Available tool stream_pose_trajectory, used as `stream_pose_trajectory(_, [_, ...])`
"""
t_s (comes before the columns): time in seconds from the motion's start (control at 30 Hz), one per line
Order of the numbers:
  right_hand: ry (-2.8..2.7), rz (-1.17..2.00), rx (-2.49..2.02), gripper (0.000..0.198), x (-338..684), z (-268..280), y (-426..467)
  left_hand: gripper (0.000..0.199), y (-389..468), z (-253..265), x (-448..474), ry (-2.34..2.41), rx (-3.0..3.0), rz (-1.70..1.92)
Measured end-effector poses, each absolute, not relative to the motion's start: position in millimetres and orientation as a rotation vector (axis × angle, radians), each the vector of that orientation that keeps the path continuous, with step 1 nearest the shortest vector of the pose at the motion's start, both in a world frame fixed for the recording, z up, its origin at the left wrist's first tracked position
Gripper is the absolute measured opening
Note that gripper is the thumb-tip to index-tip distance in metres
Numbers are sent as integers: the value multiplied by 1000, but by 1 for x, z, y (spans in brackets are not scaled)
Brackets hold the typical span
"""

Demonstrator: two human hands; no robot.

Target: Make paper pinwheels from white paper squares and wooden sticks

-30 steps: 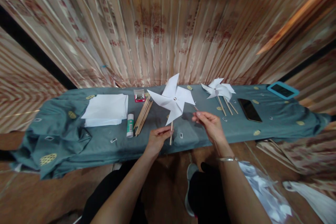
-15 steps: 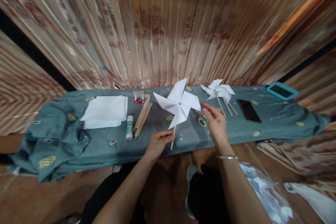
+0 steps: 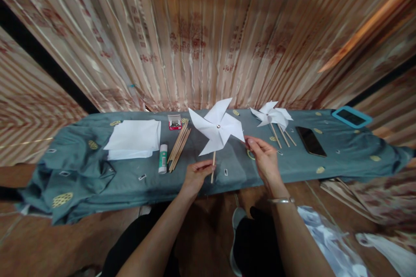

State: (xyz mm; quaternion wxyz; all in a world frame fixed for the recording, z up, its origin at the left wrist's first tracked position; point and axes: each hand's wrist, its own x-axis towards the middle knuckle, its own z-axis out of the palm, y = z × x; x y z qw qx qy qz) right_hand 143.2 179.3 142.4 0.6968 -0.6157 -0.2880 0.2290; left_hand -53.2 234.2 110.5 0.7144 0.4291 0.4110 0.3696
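Note:
A white paper pinwheel (image 3: 218,132), with a round metal pin at its centre, stands upright on a thin wooden stick (image 3: 213,162). Between its thumb and fingers, my left hand (image 3: 199,176) grips that stick low down. At the right-hand blade tip is my right hand (image 3: 264,158), thumb and forefinger pinched together at the paper's edge. Partly behind this hand lies a pair of scissors with green-yellow handles (image 3: 250,154). Finished-looking white pinwheels (image 3: 272,115) on sticks lie overlapping farther right on the cloth-covered table (image 3: 232,177).
Left of my hands are a stack of white paper (image 3: 133,138), a glue stick (image 3: 163,159), several wooden sticks (image 3: 179,147) and a small open red box of pins (image 3: 174,124). A phone (image 3: 311,140) and a blue-framed tablet (image 3: 352,117) lie right. A curtain (image 3: 201,43) hangs behind.
The pinwheel's head has turned slightly clockwise, its right blade tip moving down with my right hand. My left hand keeps its hold on the stick. The view has shifted a little.

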Motion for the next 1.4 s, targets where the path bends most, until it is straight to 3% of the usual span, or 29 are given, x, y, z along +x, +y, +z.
stream_pose_trajectory(0.63, [-509, 876, -1215, 33, 103, 135, 179, 36, 238, 108, -53, 931, 907, 863])
stream_pose_trajectory(1.4, [-641, 1009, -1239, 35, 78, 138, 179, 36, 236, 106, -51, 906, 890, 854])
